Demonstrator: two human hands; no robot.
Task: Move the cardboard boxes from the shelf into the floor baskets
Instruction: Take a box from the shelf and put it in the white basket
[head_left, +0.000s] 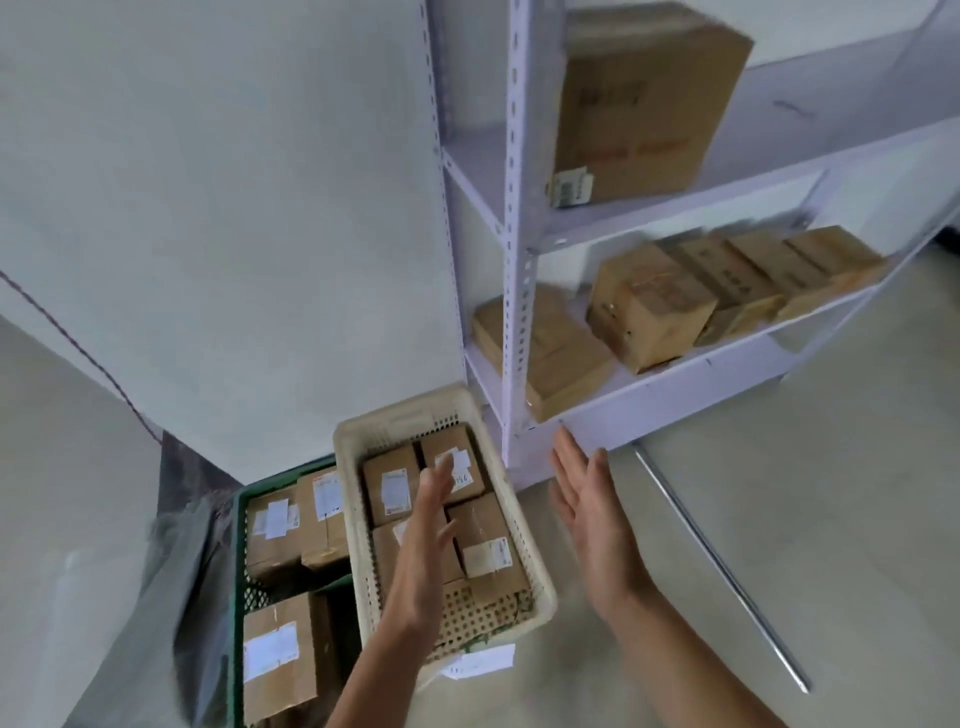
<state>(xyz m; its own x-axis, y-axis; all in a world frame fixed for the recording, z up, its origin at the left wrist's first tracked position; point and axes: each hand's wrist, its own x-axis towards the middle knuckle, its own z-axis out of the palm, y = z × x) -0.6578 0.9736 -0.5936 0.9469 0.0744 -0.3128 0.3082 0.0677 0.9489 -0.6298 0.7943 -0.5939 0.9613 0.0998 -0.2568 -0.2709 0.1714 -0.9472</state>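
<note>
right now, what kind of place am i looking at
Probably a small storeroom or parcel-sorting room: a metal shelf holds cardboard boxes, and a white basket and a green basket on the floor are packed with labelled boxes.

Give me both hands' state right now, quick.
Left hand: open, holding nothing, over the cream basket.
Right hand: open, holding nothing, near the bottom shelf.

Matt cardboard boxes (652, 306), perforated plastic basket (395, 423), metal shelf (670, 387).

Bare left grip (423, 543) and bare right grip (595, 517), both forearms bare to the frame edge.
</note>
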